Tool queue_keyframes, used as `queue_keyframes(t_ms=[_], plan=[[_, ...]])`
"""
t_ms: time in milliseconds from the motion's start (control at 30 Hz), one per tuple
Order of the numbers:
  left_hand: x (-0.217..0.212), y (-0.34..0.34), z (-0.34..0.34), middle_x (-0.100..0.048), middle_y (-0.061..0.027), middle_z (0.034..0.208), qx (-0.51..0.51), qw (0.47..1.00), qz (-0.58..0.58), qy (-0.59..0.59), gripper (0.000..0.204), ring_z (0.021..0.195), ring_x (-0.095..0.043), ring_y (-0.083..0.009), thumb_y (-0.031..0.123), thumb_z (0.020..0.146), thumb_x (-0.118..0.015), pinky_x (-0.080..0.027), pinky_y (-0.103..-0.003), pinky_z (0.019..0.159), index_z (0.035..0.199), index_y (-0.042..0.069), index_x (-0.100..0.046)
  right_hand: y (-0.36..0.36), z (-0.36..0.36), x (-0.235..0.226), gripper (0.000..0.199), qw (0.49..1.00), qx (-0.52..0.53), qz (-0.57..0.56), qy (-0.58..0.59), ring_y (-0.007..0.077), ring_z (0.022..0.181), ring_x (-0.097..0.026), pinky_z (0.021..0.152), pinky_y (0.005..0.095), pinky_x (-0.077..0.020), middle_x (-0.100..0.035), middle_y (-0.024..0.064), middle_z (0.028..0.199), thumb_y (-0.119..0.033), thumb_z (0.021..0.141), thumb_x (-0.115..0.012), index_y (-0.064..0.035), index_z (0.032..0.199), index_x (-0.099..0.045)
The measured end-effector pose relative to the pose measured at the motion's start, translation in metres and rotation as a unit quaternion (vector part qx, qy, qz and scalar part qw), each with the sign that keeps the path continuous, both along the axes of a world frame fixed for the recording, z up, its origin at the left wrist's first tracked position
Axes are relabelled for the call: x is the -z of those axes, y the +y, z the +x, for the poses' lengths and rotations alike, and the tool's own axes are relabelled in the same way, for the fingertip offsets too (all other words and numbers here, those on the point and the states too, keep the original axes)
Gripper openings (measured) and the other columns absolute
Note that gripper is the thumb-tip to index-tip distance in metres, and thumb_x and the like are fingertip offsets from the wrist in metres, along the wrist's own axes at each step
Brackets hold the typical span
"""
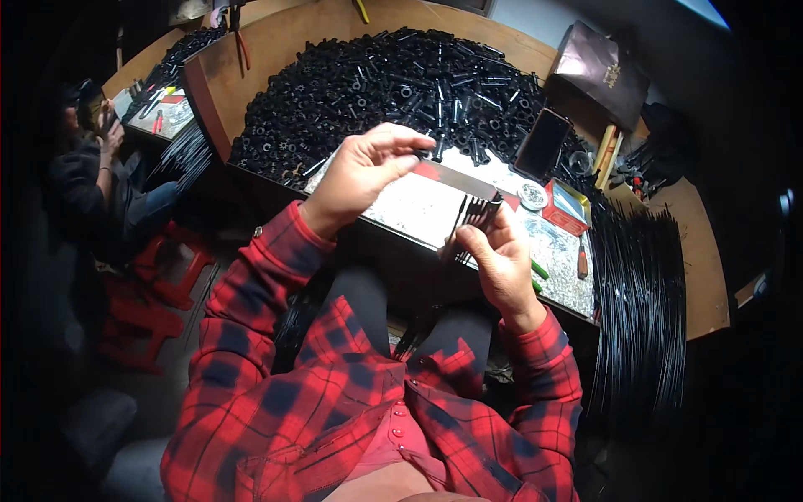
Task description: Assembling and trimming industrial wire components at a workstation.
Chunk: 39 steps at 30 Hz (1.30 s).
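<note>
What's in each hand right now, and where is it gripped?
The right hand grips a bundle of thin black rods at its lower end. The left hand pinches a small black part at its fingertips; the exact grip point cannot be told.

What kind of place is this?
Probably a small assembly workshop: a heap of black plastic parts covers the workbench, long black rods lie bundled beside it, and another person sits working nearby.

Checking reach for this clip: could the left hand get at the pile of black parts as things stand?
Probably yes. The left hand hovers right at the near edge of the pile of black parts, nothing between them, though its fingers already pinch a small black piece.
</note>
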<state>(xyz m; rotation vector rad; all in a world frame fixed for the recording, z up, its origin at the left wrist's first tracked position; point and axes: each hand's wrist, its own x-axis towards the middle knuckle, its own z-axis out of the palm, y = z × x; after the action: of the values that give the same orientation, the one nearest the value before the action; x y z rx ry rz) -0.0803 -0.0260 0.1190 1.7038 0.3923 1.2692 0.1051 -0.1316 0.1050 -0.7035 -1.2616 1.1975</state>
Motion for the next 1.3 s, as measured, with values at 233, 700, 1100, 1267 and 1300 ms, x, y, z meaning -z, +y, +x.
queue_keyframes(t_ms=[233,700,1100,1267,1300], plan=[[-0.006,-0.031,0.015,-0.061,-0.0057,0.102,0.145,0.986,-0.065,-0.045,0.025,0.096,-0.057,-0.0115,-0.003,0.085,-0.055,-0.046,-0.025,0.086,0.109,-0.001,-0.060,0.002,-0.003,-0.002,0.016,1.000,-0.021,-0.002,-0.005,0.0128,0.071,-0.059,0.067,0.0260,-0.0502,-0.057,0.0065,0.084,-0.004,0.088,-0.053,-0.0003,0.102,-0.046],[-0.012,-0.047,0.016,-0.059,-0.0078,0.106,0.214,0.969,-0.090,-0.082,0.026,0.101,-0.056,-0.0135,-0.003,0.083,-0.057,-0.044,-0.027,0.089,0.109,-0.001,-0.058,-0.005,-0.008,-0.004,0.020,0.999,-0.033,0.013,-0.036,0.0111,0.075,-0.057,0.069,0.0260,-0.0493,-0.056,0.0051,0.087,-0.004,0.090,-0.049,0.0004,0.109,-0.044],[-0.011,-0.049,0.017,-0.060,-0.0087,0.103,0.152,0.986,-0.052,-0.048,0.017,0.100,-0.056,-0.0160,-0.002,0.085,-0.055,-0.044,-0.029,0.090,0.101,0.000,-0.061,-0.006,-0.006,-0.006,0.017,0.996,-0.063,0.004,-0.061,0.0118,0.077,-0.057,0.072,0.0258,-0.0474,-0.057,0.0056,0.084,-0.008,0.092,-0.047,0.0011,0.106,-0.046],[-0.008,-0.042,0.018,-0.062,-0.0076,0.101,0.208,0.973,-0.061,-0.081,0.017,0.098,-0.057,-0.0153,0.002,0.085,-0.057,-0.045,-0.028,0.089,0.100,0.000,-0.063,0.000,0.000,0.000,0.021,0.992,-0.115,-0.003,-0.053,0.0155,0.080,-0.059,0.075,0.0289,-0.0479,-0.059,0.0082,0.087,-0.013,0.093,-0.046,0.0007,0.109,-0.047],[-0.007,-0.042,0.017,-0.061,-0.0079,0.102,0.227,0.968,-0.061,-0.086,0.017,0.098,-0.057,-0.0157,0.003,0.085,-0.058,-0.045,-0.029,0.089,0.101,0.000,-0.063,0.001,0.002,0.002,0.023,0.989,-0.135,0.000,-0.052,0.0171,0.081,-0.060,0.076,0.0300,-0.0481,-0.060,0.0092,0.088,-0.015,0.094,-0.046,0.0005,0.111,-0.047]])
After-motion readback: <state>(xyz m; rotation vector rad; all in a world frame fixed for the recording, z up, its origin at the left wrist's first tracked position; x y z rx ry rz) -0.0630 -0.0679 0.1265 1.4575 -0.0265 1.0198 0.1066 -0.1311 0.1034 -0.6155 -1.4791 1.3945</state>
